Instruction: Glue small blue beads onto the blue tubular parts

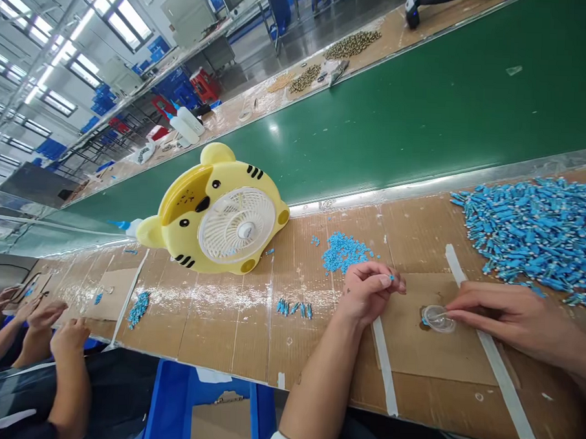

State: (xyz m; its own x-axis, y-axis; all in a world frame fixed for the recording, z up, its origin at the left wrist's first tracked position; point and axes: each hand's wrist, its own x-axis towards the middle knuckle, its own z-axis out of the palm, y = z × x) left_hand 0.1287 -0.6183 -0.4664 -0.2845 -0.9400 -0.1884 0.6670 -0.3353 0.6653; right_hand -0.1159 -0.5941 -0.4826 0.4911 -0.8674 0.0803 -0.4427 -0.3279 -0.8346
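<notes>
My left hand rests on the cardboard-covered bench with its fingers pinched on a tiny blue part. My right hand lies to the right, fingers closed on a thin stick whose tip dips into a small clear dish. A small heap of blue beads lies just beyond my left hand. A large pile of blue tube-shaped parts covers the bench at the right. A short row of finished blue pieces lies to the left of my left arm.
A yellow tiger-shaped desk fan stands on the bench edge by the green conveyor belt. Other workers' hands are at the far left. A blue bin sits below the bench. Brass parts lie across the belt.
</notes>
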